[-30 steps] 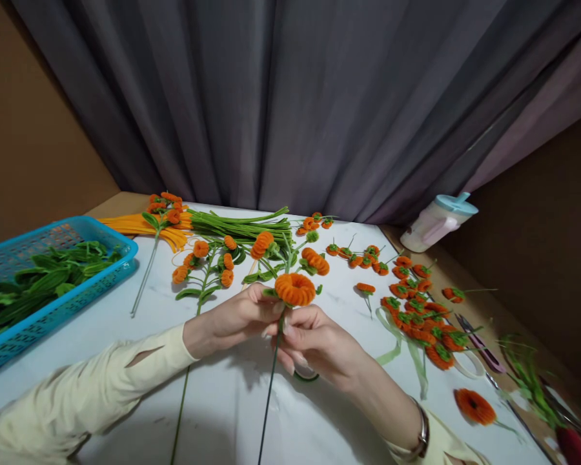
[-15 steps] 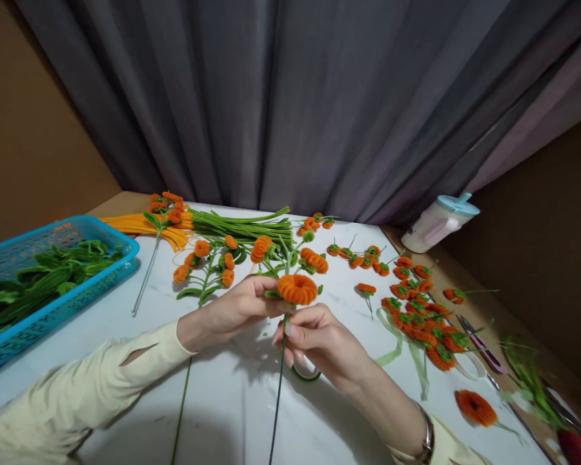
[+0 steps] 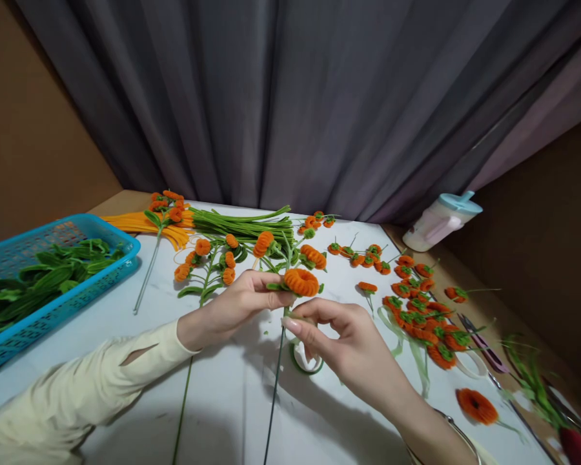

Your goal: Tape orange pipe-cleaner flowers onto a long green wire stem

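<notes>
Pinched right under the orange flower point(image 3: 301, 282) with the left hand's point(image 3: 244, 300) grip, and just below, closed the right hand's point(image 3: 356, 342) grip on the stem point(image 3: 275, 394), nearer its long dark length, slanting near and slightly left over the middle of the bench point(image 3: 223, 407).

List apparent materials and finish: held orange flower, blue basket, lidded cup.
Orange flower: likely chenille stem, matte; fuzzy, ridged coils.
Blue basket: probably molded plastic, slight sheen; patterned openings through the wall, smooth rounded rim.
Lidded cup: plastic-looking, smooth, pale; body could be glass, can't tell.
</notes>
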The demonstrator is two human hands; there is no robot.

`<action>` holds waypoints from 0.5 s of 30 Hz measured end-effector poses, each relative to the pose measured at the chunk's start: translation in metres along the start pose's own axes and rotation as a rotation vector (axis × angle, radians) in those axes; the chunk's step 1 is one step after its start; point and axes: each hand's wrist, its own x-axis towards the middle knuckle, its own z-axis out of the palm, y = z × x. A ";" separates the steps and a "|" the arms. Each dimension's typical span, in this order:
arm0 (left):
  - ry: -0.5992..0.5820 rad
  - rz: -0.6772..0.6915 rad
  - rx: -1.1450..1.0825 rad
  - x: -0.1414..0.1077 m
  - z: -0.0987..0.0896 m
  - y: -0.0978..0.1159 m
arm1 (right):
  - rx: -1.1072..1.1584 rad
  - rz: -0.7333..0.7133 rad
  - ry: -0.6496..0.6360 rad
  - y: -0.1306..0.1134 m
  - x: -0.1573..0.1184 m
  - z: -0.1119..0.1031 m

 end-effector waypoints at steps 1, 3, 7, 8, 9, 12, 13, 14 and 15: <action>-0.010 0.007 -0.001 0.000 0.000 0.000 | 0.001 0.002 -0.003 0.000 0.000 0.001; -0.036 0.005 -0.021 0.000 -0.001 0.000 | 0.037 0.031 -0.026 0.002 -0.001 0.001; -0.059 -0.025 -0.069 0.001 -0.002 -0.001 | 0.115 0.110 -0.069 0.005 0.000 0.002; -0.064 -0.028 -0.071 0.001 -0.002 -0.002 | 0.122 0.121 -0.074 0.005 0.000 0.002; -0.069 -0.029 -0.070 0.001 -0.002 -0.002 | 0.122 0.123 -0.081 0.005 0.000 0.002; -0.077 -0.005 -0.061 0.001 -0.002 -0.003 | 0.045 0.057 -0.070 0.003 -0.001 0.001; -0.078 0.007 -0.058 0.001 -0.001 -0.003 | 0.003 0.025 -0.049 0.003 -0.001 0.001; -0.078 0.019 -0.053 0.001 -0.001 -0.003 | -0.037 0.001 -0.025 0.002 -0.002 0.001; -0.080 0.030 -0.049 0.001 -0.001 -0.003 | -0.065 -0.015 -0.005 0.002 -0.003 0.001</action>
